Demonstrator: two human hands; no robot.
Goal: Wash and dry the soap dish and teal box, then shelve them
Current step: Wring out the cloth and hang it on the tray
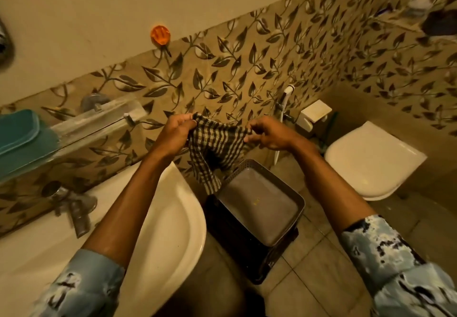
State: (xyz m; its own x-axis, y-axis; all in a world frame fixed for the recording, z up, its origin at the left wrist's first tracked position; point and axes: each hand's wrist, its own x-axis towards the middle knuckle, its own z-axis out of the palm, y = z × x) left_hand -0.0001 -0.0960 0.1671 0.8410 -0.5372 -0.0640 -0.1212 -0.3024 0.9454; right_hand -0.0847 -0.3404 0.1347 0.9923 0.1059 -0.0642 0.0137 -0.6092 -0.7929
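Note:
Both hands hold a black-and-cream checked cloth [215, 147] stretched in the air in front of the leaf-patterned wall. My left hand [176, 133] grips its left edge and my right hand [268, 134] pinches its right edge; a loose end hangs down toward the bin. The teal box [18, 131] sits on the glass shelf [99, 121] at the far left, partly cut off by the frame edge. An orange soap dish [160, 35] hangs on the wall above, apart from my hands.
A white basin [183, 220] with a metal tap [74, 207] lies below my left arm. A dark lidded bin [259, 207] stands between the basin and the white toilet [371, 158]. A hand sprayer [286, 94] and paper holder [314, 115] hang on the wall.

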